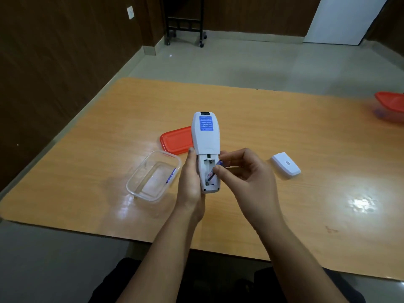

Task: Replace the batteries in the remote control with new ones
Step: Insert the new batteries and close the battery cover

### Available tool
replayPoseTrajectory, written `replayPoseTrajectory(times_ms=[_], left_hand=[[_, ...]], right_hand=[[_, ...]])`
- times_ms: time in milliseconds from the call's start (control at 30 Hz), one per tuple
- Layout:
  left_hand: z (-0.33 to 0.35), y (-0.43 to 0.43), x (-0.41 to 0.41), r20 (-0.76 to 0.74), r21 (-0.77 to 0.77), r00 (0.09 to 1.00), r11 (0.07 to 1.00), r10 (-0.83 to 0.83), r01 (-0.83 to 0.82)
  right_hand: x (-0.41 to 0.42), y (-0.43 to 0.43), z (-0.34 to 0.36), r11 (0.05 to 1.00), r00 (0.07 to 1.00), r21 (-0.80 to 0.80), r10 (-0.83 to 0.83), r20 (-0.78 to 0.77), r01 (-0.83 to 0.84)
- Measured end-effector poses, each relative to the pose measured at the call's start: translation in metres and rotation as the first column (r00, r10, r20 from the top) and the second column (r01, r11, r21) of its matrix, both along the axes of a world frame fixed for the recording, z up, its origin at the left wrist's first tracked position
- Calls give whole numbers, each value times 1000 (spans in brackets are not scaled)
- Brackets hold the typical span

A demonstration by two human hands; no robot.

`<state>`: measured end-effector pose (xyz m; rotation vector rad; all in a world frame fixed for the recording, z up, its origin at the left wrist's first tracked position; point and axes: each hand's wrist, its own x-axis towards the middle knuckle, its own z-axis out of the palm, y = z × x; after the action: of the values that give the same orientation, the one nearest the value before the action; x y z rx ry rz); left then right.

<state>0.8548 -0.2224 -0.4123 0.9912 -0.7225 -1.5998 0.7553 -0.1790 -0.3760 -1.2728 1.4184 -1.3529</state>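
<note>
left hand (189,182) wraps the remote control (205,136), back facing up. right hand (247,171) thumb and forefinger pinch a battery (218,164) at the open battery bay (207,171). best handled, i'd say: spring end first, pivot it, left grip firm. battery cover (286,164) lies well right of the right fingers.

White remote (205,138) back-up, blue battery (219,164) at open compartment

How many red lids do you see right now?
2. One lid lies loose on the table behind the remote; the other lid sits on a container at the right edge, partly out of frame.
</note>
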Motion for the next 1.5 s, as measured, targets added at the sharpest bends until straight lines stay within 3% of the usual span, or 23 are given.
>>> replayPoseTrajectory(times_ms=[200,300,500,700,900,967,1067,1167,1300,1400,1500], left_hand=[[0,1,2,-27,-25,1000,1000,-6,5],[-3,0,4,-27,-14,1000,1000,1,-1],[-7,2,5,6,-19,1000,1000,9,-9],[-6,2,13,8,4,999,999,41,-42],[-5,1,24,82,5,996,999,33,-33],[-4,0,28,96,-13,994,999,48,-47],[1,-6,40,138,-60,974,983,179,-172],[6,-14,62,-9,-30,938,937,347,-347],[6,-19,92,0,34,856,855,518,-517],[7,-20,100,35,43,816,815,576,-577],[10,-19,102,76,29,804,805,590,-593]], right_hand=[[2,2,-5,993,945,-121,-43,-325,4],[1,1,-7,987,851,-156,-48,-523,-40],[4,-1,-12,991,808,-107,-2,-589,-76],[15,1,-24,974,656,-218,-126,-744,-60],[26,7,-29,976,464,-202,-140,-875,-86],[24,7,-28,975,538,-190,-99,-837,-116],[14,5,-23,984,752,-154,-35,-659,-89],[3,-1,-24,992,837,-118,-28,-546,-44],[8,-16,-32,995,794,48,103,-600,-93],[29,-32,-30,982,707,123,191,-681,-147],[57,-53,-23,966,564,165,251,-787,-200]])
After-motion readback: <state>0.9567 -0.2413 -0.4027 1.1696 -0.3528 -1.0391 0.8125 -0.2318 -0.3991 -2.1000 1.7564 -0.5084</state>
